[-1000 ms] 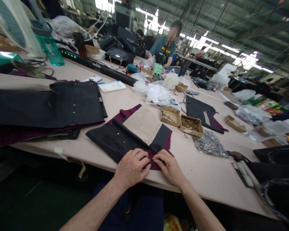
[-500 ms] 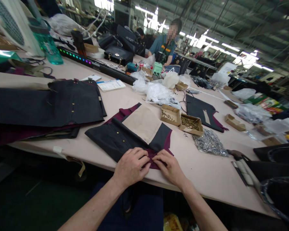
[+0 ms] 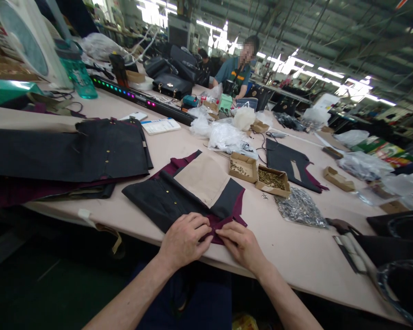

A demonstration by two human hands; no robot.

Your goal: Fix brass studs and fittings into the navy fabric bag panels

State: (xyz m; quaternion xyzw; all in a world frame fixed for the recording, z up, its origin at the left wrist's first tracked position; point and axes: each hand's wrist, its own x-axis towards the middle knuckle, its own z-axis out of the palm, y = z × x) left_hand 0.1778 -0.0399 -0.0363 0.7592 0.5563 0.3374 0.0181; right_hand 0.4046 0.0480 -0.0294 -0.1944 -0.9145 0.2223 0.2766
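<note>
A dark fabric panel (image 3: 151,201) with maroon lining (image 3: 239,211), a beige patch (image 3: 201,178) and small brass-coloured studs lies near the table's front edge. My left hand (image 3: 186,238) rests on its front edge, fingers curled and pinching the maroon lining. Close beside it, my right hand (image 3: 241,243) pinches the same lining between thumb and fingers. The fingertips almost meet; whether a small part sits between them I cannot make out. Beyond my right hand stand a cardboard box of brass-coloured pieces (image 3: 271,179) and a box with fewer pieces (image 3: 242,167).
Stacked dark panels (image 3: 113,146) lie at the left. A bag of small metal parts (image 3: 301,208) and another panel (image 3: 285,160) are at the right. Plastic bags (image 3: 227,135), a notepad (image 3: 161,126) and a teal bottle (image 3: 79,75) stand farther back. A co-worker (image 3: 239,68) is across the table.
My right hand's fingers have drawn together more closely on the lining. Both hands stay at the panel's front edge; the view has shifted slightly.
</note>
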